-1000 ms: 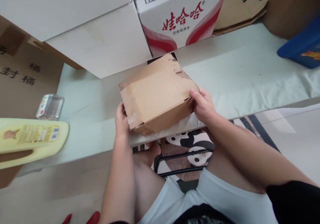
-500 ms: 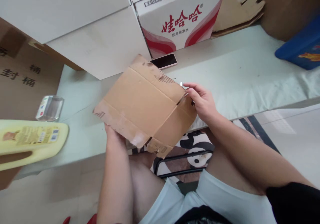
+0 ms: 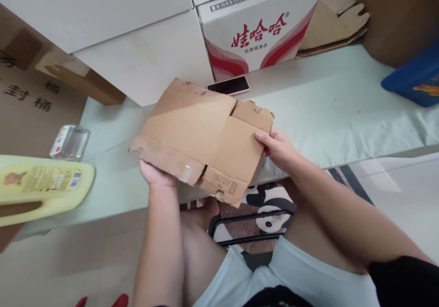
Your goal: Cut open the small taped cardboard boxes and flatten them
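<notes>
Brown cardboard [image 3: 192, 128] overhangs the desk's [image 3: 329, 105] front edge; my right hand [image 3: 281, 150] pinches its right side, my left hand [image 3: 156, 175] underlies its left, grip hidden; desk extends rightward.

Soft daylight-pale light fills the room. Glare whitens the floor tiles [image 3: 386, 179] at right, shadow darkens the upper-left end of the flattened cardboard box [image 3: 192, 131], and small print on the yellow bottle [image 3: 68, 198] blurs.

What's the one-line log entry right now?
left hand: partly under cardboard | right hand: gripping cardboard's right edge | cardboard: creased, spread open | phone: just beyond cardboard
</notes>
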The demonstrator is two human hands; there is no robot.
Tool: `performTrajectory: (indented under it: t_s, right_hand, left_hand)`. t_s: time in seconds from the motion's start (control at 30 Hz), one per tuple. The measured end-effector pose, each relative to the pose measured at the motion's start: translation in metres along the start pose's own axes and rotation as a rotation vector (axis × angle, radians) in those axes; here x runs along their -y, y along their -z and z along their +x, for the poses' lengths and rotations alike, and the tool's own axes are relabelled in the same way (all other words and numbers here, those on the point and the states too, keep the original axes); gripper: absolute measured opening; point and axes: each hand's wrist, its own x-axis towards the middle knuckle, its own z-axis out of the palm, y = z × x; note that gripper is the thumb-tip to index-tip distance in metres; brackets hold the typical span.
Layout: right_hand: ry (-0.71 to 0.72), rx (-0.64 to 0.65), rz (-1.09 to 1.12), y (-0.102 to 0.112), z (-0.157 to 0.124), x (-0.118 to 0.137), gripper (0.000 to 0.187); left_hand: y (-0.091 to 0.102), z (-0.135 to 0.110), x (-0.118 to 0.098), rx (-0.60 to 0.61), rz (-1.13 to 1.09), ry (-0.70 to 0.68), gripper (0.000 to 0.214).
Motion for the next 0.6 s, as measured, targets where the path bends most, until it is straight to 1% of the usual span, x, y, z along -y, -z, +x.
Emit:
performTrajectory:
  t_s: [0.07,0.1,0.17,0.23,0.3,0.37,0.5,0.6]
  right_hand:
    - [-0.006,-0.071,0.028,-0.003,0.001,-0.001,0.05]
    - [-0.004,-0.097,0.035,-0.004,0.003,-0.002,0.051]
    - [0.002,-0.119,0.041,-0.006,0.005,-0.004,0.052]
    - [0.004,-0.12,0.04,-0.008,0.007,-0.007,0.052]
    - [0.006,-0.118,0.04,-0.009,0.008,-0.01,0.052]
    - [0.011,-0.122,0.044,-0.01,0.009,-0.013,0.052]
    - [0.021,-0.185,0.099,-0.01,0.013,-0.016,0.053]
    - [0.075,-0.266,0.176,-0.01,0.015,-0.017,0.057]
  left_hand:
    - [0.001,-0.001,-0.001,0.013,-0.046,-0.015,0.055]
    - [0.002,-0.001,-0.001,0.028,-0.049,-0.008,0.056]
    - [0.005,0.0,0.001,0.018,-0.027,0.016,0.047]
    - [0.009,0.004,0.005,-0.056,-0.007,0.047,0.036]
    - [0.012,0.009,0.009,-0.113,-0.01,0.091,0.031]
    - [0.014,0.013,0.011,-0.126,-0.022,0.109,0.029]
    - [0.01,0.015,0.012,-0.112,-0.049,0.123,0.028]
    - [0.003,0.014,0.014,-0.146,-0.041,0.125,0.033]
